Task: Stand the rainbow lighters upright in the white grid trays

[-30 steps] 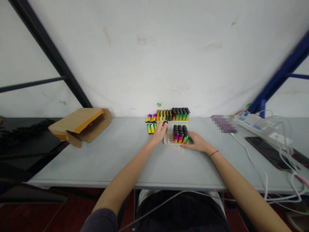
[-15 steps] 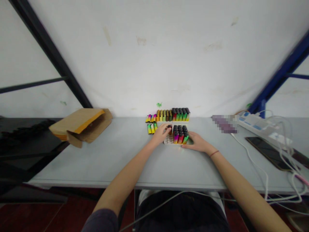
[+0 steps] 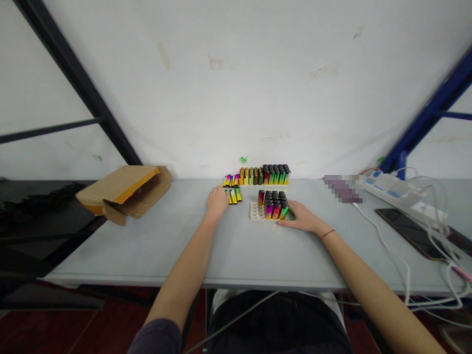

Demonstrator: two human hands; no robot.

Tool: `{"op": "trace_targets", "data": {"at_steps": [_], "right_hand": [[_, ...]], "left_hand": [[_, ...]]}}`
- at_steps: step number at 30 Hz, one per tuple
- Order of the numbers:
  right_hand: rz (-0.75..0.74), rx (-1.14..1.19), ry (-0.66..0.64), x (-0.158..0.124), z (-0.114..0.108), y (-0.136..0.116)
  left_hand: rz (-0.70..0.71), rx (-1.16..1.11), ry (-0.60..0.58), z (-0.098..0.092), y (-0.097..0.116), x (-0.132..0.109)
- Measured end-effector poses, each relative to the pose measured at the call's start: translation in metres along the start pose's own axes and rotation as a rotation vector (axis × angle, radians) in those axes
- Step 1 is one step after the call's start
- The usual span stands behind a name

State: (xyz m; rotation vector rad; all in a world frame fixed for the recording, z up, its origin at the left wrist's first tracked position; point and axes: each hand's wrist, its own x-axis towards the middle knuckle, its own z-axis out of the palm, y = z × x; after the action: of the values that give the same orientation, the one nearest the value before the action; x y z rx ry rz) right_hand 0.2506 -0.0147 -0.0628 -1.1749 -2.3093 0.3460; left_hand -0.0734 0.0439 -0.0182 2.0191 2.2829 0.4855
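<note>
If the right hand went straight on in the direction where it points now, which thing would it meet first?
Most likely, the right hand would first meet the upright lighters at the right side of the white tray; it may be touching them, but contact is unclear.

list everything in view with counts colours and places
Table: 1, grey, middle
Wall: 1, white, behind
Front tray: 1, white, centre
Front lighters: several, multicoloured, in front tray
Back lighters: many, multicoloured, near wall
Loose lighters: several, multicoloured, left of front tray
Box: 1, brown, left
Phone: 1, black, right
Power strip: 1, white, right
Cables: several, white, right
Blurred item: 1, purple, right
Frame posts: 2, black left, blue right
Floor: 1, red, below
Sleeve: 1, dark, left
Left hand: 1, at loose lighters
Right hand: 1, beside front lighters
</note>
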Motion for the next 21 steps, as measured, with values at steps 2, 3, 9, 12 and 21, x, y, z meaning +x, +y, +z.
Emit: {"op": "trace_targets", "data": {"at_steps": [2,3,9,12,21], "right_hand": [[0.0,-0.001,0.002,0.0,0.0,0.0],[-0.001,-0.001,0.003,-0.001,0.001,0.001],[-0.011,0.002,0.009,0.0,0.001,0.002],[-0.013,0.002,0.0,0.0,0.001,0.001],[0.004,-0.002,0.004,-0.001,0.001,0.001]], "left_hand": [[-0.034,0.026,-0.074,-0.002,-0.008,0.005],[-0.035,0.028,-0.105,-0.002,-0.011,0.007],[-0.022,0.025,-0.149,-0.002,-0.016,0.014],[-0.011,0.036,-0.177,-0.004,-0.016,0.016],[-0.015,-0.124,0.009,-0.009,-0.007,0.008]]}}
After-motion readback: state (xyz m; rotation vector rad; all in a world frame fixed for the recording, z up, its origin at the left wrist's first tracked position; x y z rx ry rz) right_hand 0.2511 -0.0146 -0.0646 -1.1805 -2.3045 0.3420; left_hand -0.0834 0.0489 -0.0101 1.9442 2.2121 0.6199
